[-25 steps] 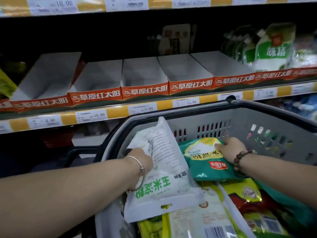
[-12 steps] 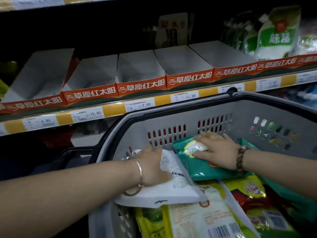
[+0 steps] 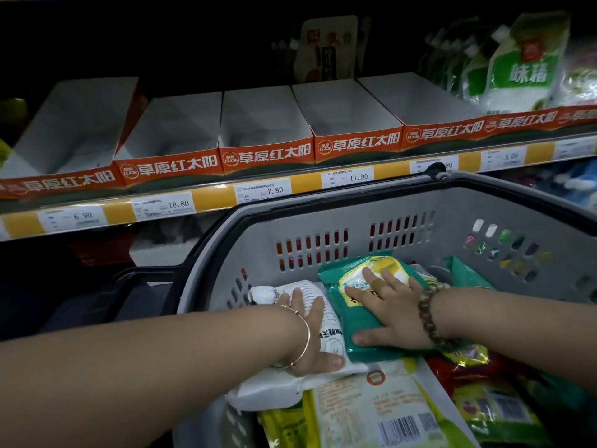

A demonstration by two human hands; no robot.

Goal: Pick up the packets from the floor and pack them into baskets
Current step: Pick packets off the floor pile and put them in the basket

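Left hand (image 3: pixel 307 334) flat on white packet (image 3: pixel 268 292), right hand (image 3: pixel 391 315) on green packet (image 3: pixel 368 350), fingers straight, gripping nothing; slick heap may slide inside basket (image 3: pixel 323 218).

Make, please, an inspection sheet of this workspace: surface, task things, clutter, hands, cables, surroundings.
Surface: grey basket is the work place; the floor is not in view.
Job's things: white packet and green packet lie on top, with the green one's edge over the white; more packets lie beneath them.
Clutter: nothing seen.
Hands: left hand flat on the white packet; right hand flat on the green packet; fingers straight on both.
Cables: nothing seen.
Surroundings: shelf with white trays that have orange fronts, price tags, and green-white bags at upper right.
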